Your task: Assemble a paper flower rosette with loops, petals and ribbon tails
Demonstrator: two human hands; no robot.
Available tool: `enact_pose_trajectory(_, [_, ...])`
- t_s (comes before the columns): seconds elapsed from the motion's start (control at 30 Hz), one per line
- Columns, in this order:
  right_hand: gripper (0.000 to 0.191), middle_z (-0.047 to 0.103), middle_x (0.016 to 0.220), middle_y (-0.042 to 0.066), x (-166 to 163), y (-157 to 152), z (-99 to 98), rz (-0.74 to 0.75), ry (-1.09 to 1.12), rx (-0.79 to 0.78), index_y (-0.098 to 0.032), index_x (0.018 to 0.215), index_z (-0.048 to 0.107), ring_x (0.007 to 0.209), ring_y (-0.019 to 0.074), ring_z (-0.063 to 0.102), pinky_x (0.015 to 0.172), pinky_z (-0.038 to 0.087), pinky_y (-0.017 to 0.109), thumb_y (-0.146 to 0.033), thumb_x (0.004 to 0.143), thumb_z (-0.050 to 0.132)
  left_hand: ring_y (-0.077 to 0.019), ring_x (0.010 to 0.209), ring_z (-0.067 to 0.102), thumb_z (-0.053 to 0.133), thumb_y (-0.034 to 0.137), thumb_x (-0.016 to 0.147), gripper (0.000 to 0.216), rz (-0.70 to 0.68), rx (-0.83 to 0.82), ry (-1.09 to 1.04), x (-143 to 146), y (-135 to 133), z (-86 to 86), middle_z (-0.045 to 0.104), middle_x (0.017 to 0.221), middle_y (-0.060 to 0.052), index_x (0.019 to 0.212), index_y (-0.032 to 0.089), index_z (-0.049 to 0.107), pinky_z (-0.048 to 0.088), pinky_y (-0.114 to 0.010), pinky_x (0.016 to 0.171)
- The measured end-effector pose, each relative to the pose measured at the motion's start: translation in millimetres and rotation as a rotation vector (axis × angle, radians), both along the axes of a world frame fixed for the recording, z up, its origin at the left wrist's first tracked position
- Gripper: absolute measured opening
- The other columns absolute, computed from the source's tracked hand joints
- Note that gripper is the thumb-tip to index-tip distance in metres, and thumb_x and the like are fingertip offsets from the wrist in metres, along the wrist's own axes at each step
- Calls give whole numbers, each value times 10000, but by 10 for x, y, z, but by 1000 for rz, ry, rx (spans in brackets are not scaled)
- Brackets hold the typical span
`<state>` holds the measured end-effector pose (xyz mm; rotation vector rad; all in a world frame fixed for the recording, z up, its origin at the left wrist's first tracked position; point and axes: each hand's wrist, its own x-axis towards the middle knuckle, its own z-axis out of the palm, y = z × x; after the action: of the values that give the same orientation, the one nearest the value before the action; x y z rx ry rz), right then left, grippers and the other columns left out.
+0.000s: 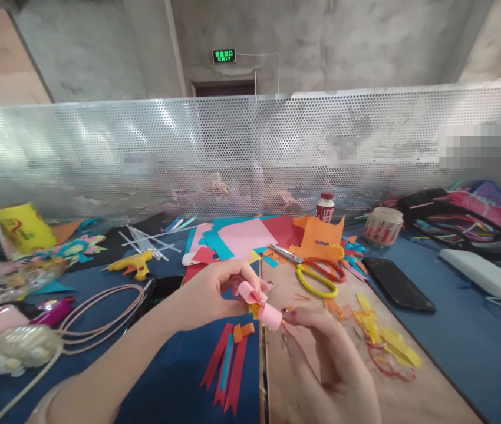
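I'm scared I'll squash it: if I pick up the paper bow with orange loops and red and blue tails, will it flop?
The red and blue paper tails look thin and flat, so they'd probably droop. The orange folded paper loops seem hollow, so squeezing might crush them. Being paper, it's probably very light.

Two hands point(228, 288), one pink paper piece point(270, 316) between; around it, one glue gun point(138, 265) at ten o'clock, one bottle point(325, 207) at one, one jar point(383, 227) at two, one black phone point(398, 284) at three.
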<state>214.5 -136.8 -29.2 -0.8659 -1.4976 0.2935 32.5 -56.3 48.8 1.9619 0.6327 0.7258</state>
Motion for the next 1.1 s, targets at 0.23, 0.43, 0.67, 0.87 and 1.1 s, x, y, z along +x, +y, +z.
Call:
enact_pose_trajectory(0.23, [433, 563, 999, 84, 71, 2, 47, 130, -154, 179, -190, 1125, 475, 966, 187, 562, 786, 521, 319, 37, 757, 481, -190, 915, 592, 684, 181, 759, 92, -28, 204, -35, -54, -37, 12, 631, 842, -36, 785, 184, 596, 444, -367, 882])
enact_pose_trajectory(0.43, [450, 554, 987, 73, 97, -3, 62, 129, -222, 205, -184, 1117, 462, 961, 188, 547, 779, 527, 312, 21, 728, 559, -155, 815, 580, 656, 126, 772, 92, -73, 298, -69, -49, -70, 24, 630, 807, -29, 776, 191, 589, 438, -389, 925])
enact_pose_trajectory(0.67, [441, 579, 961, 73, 121, 32, 78, 125, -284, 242, -181, 1116, 470, 928, 193, 565, 751, 525, 317, 9, 729, 563, -162, 799, 586, 675, 213, 772, 90, -77, 313, -95, -13, -74, -24, 632, 769, -32, 758, 194, 588, 436, -391, 932])
enact_pose_trajectory(0.87, [373, 592, 936, 65, 55, 12, 89, 125, -238, 230, -190, 1061, 504, 895, 189, 567, 750, 492, 320, 9, 749, 557, -165, 814, 607, 668, 206, 782, 85, -88, 331, -123, 14, -113, -8, 644, 750, -24, 742, 195, 594, 431, -392, 938])
enact_pose_trajectory(1.1, [345, 598, 945, 65, 72, 2, 112, 94, -321, 226, -214, 1034, 497, 904, 201, 567, 749, 483, 329, -23, 753, 559, -196, 951, 599, 625, 154, 811, 67, -124, 323, -84, 4, -165, 40, 669, 813, -42, 759, 195, 615, 425, -402, 949])
